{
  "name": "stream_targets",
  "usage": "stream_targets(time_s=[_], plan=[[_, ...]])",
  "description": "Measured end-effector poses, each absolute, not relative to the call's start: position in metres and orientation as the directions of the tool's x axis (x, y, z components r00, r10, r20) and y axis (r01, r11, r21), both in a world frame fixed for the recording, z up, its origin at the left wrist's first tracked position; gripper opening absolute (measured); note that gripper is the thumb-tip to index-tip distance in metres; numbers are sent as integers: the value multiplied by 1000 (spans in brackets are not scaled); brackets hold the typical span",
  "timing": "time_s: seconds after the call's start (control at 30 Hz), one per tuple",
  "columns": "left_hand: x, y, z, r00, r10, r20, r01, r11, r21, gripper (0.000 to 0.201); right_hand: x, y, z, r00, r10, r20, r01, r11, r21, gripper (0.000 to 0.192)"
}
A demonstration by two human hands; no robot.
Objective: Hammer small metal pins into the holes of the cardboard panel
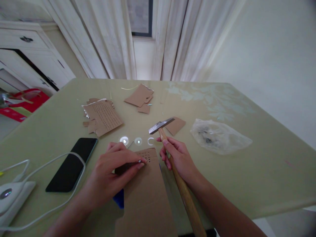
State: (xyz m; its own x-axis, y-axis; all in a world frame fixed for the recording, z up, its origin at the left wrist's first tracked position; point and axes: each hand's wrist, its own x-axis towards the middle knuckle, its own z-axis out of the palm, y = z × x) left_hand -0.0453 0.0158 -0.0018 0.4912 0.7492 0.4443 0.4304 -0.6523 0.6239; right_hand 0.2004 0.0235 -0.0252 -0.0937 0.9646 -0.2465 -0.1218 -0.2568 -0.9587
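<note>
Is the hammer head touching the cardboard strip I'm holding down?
Apart. In the head view, the hammer head sits beyond the cardboard strip, with bare table visible between them.

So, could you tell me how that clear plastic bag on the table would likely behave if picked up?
The plastic bag looks thin and crumpled, so it would probably sag floppily. Small dark items show inside; they would likely shift and slide to its lowest point.

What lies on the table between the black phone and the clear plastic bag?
In the head view: both hands, left hand on cardboard sheet, right hand gripping hammer.
</note>
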Motion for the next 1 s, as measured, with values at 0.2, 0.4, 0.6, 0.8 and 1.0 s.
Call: stream_targets(time_s=[0.2,0.4,0.6,0.8,1.0], plan=[[-45,14,-1,494,738,460,443,-669,597,16,199,22,-27,-91,964,-249,-124,-259,-958,50],[-42,12,2,483,735,476,449,-675,586,15,198,21,-26,-90,965,-247,-125,-257,-958,49],[-41,11,3,494,722,485,441,-688,576,18,198,21,-28,-101,967,-232,-131,-244,-961,54],[-41,13,3,498,715,490,437,-695,571,18,198,21,-32,-116,968,-224,-129,-238,-963,53],[-40,13,3,499,711,496,436,-700,565,17,197,20,-30,-126,964,-234,-123,-249,-961,51]])
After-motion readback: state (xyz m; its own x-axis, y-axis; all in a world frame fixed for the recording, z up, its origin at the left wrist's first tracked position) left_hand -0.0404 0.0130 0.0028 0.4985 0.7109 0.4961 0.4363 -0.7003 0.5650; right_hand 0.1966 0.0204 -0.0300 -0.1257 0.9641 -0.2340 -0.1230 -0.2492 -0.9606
